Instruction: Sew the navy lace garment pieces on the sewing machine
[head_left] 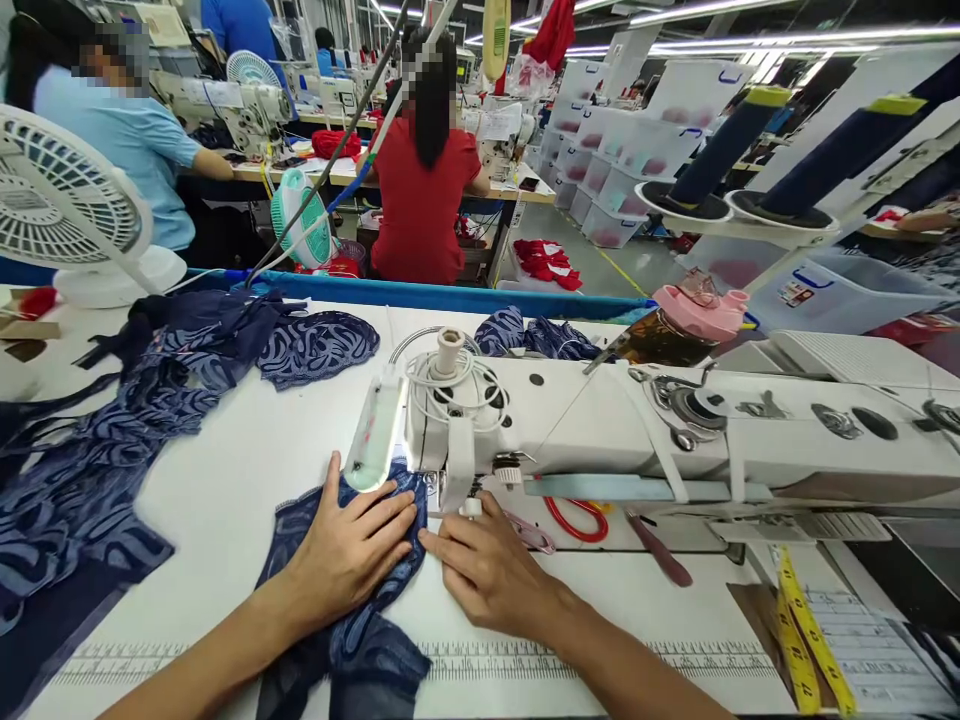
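One flat hand (352, 550) on swirled fabric (367, 635) (sheer, perhaps).

Table (217, 520): white flat top, with a ruler scale (510, 661) along the near side.
Far left corner: fan (112, 275), standing on its base; card (30, 330) by the left edge.
Left side: heap (150, 400) of navy patterned cloth, loosely spread; a panel (322, 345) lying flat at its right end.
Middle: navy piece (379, 660), reaching from the machine's head across the ruler scale.
Right half: machine (570, 420), its long arm running rightward.
Behind the machine: patterned bundle (551, 340) on the white top.
Below the arm: red loop (600, 525); maroon-handled tool (664, 555).
Near right: yellow tape (799, 630), beside a printed sheet (870, 640).
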